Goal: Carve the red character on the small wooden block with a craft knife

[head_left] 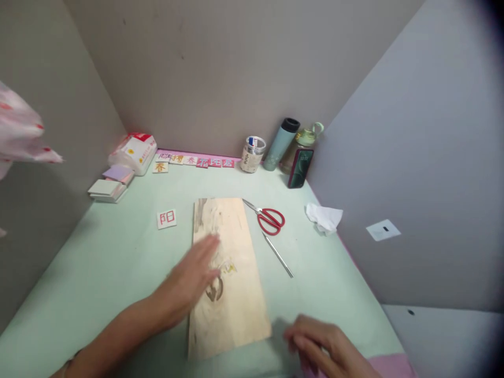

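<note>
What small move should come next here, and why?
Probably a light sweep of the left hand across the wooden board: the open hand is over it, beside yellowish bits that look like scraps, and the slim metal tool lies unheld.

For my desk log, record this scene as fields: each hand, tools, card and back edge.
Left hand: fingers extended over wooden board, blurred; contact unclear
Right hand: fingers curled, beside board's near right corner
Tools: red-handled scissors, thin metal tool, right of board
Card: red writing, left of board
Back edge: can, blue bottle
</note>
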The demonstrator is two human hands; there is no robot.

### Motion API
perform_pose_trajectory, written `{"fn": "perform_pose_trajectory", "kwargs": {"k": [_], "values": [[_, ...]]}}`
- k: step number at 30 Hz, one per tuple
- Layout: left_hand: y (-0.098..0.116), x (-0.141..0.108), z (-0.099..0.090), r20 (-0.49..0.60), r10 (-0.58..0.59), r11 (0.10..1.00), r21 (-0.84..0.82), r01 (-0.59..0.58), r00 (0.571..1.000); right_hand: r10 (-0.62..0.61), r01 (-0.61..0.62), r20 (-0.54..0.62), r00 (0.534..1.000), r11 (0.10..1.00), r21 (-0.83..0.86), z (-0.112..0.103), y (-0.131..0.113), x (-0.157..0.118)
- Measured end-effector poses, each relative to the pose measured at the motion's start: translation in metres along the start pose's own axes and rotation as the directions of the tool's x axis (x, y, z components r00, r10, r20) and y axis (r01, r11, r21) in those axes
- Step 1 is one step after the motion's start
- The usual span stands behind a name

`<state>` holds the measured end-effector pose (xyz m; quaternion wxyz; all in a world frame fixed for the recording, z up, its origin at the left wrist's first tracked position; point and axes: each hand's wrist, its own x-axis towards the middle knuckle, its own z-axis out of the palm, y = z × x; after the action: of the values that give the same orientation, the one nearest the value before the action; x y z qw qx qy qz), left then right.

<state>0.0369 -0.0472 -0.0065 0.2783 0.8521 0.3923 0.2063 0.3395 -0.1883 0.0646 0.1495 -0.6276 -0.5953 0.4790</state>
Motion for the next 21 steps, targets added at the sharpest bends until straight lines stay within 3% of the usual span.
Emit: {"fn": "perform_pose_trajectory", "kwargs": {"k": [1, 3, 5, 9, 12, 16, 21], "values": [[0.001, 0.001, 0.004, 0.042, 0.069, 0.998, -0.015, -0.068, 0.997, -0.078, 0.075, -0.061, 0.995, 0.996, -0.045, -0.002, -0.011, 0.016], [0.006, 0.001, 0.008, 0.068, 0.099, 0.993, -0.064, -0.095, 0.993, -0.227, 0.207, -0.145, 0.963, 0.968, -0.140, -0.001, -0.029, 0.046], [0.008, -0.002, 0.001, 0.018, 0.002, 0.991, -0.134, 0.000, 1.000, -0.331, 0.296, -0.123, 0.936, 0.925, -0.239, 0.007, -0.042, 0.074], [-0.003, -0.015, -0.037, -0.147, -0.200, 0.970, -0.172, 0.174, 0.969, -0.355, 0.325, -0.004, 0.935, 0.862, -0.389, 0.031, -0.062, 0.117], [-0.020, -0.032, -0.065, -0.205, -0.313, 0.944, -0.178, 0.279, 0.927, -0.399, 0.393, 0.073, 0.914, 0.827, -0.402, 0.039, -0.074, 0.133], [-0.041, -0.050, -0.078, -0.118, -0.351, 0.932, -0.140, 0.334, 0.929, -0.470, 0.466, 0.101, 0.877, 0.778, -0.422, 0.033, -0.081, 0.138], [-0.055, -0.050, -0.062, 0.043, -0.305, 0.935, -0.179, 0.307, 0.952, -0.570, 0.564, 0.118, 0.813, 0.720, -0.406, 0.036, -0.070, 0.142]]}}
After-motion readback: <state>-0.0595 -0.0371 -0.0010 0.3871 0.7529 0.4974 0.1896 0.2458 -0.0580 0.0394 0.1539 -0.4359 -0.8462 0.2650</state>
